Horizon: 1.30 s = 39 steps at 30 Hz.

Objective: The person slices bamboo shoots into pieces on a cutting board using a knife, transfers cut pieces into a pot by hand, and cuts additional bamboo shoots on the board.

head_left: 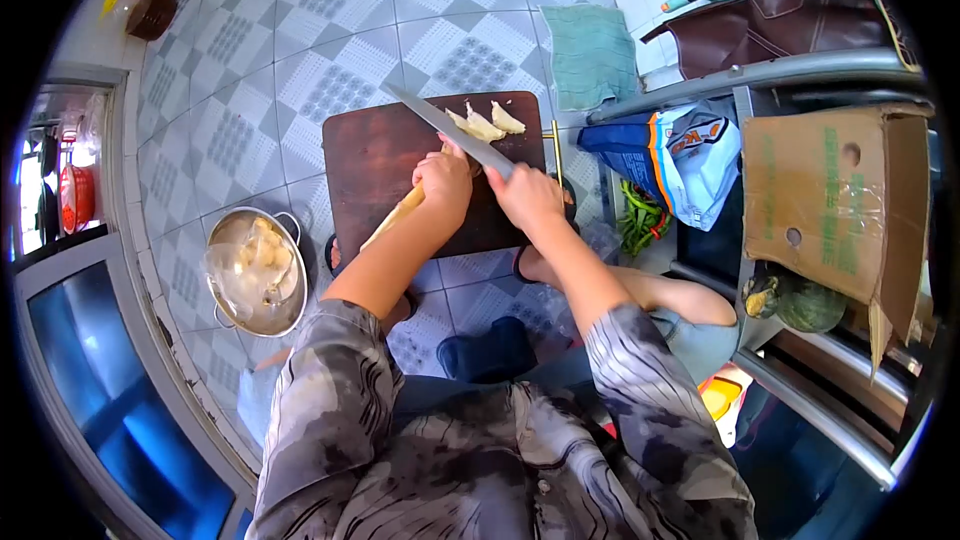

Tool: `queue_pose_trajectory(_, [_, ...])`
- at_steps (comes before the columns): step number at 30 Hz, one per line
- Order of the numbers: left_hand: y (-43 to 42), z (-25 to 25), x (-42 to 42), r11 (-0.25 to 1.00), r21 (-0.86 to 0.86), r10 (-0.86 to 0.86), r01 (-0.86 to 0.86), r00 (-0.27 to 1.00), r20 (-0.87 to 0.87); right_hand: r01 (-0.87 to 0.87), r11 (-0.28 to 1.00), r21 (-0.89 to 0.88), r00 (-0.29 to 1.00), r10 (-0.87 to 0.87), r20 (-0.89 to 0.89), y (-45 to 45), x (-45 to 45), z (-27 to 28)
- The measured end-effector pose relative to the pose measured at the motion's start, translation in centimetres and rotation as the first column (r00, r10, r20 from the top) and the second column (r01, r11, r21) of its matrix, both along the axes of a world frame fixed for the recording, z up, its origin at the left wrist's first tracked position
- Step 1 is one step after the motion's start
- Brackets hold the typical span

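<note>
My left hand (pixel 446 182) is closed round a long, pale yellow vegetable stalk (pixel 398 212), whose lower end runs back along my forearm. Its exact kind I cannot make out. In my right hand (pixel 528 200) is a kitchen knife (pixel 450 126), the broad blade slanting up and left across the far end of the stalk, close to my left fingers. Below them is a dark brown wooden board (pixel 365 155). Several whitish cut pieces (pixel 482 124) lie near its far right edge, just past the blade.
On the tiled floor at left stands a metal basin (pixel 257 322) with pale pieces and a plastic bag in it. A rack at right holds a cardboard box (pixel 820 205), a blue-white bag (pixel 660 155), green peppers (pixel 640 218) and a squash (pixel 808 305). A green cloth (pixel 590 55) lies beyond.
</note>
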<state>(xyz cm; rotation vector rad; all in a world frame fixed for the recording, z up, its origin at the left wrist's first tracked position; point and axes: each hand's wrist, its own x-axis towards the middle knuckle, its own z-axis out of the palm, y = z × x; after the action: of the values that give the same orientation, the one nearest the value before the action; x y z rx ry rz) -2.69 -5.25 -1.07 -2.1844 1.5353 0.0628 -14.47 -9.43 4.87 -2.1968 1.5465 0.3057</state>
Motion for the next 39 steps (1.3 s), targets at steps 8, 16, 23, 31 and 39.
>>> queue_pose_trajectory(8, [-1.1,1.0,0.6,0.987,0.136,0.102,-0.086,0.988,-0.113,0.045,0.999,-0.030,0.999,-0.044,0.029,1.2,-1.4,-0.5])
queue_pose_trajectory(16, [-0.7,1.6,0.5,0.977,0.209,0.060,-0.032,0.989,-0.132,0.024,1.000,0.000,1.000,-0.024,0.011,-0.6,0.8,-0.2])
queue_pose_trajectory(23, [-0.9,0.5,1.0,0.997,0.077,0.022,-0.009,0.985,-0.173,0.005,1.000,0.014,0.999,-0.005,0.044,-0.3,0.5,-0.2])
queue_pose_trajectory(31, [-0.8,1.5,0.6,0.980,0.197,0.047,-0.011,0.983,-0.177,0.042,0.999,-0.003,0.999,-0.042,-0.020,0.1,-1.4,-0.5])
queue_pose_trajectory(39, [-1.2,0.3,1.1,0.964,0.264,0.058,0.004,0.972,-0.226,0.018,0.999,0.040,0.998,-0.021,0.054,-0.5,3.2,-0.4])
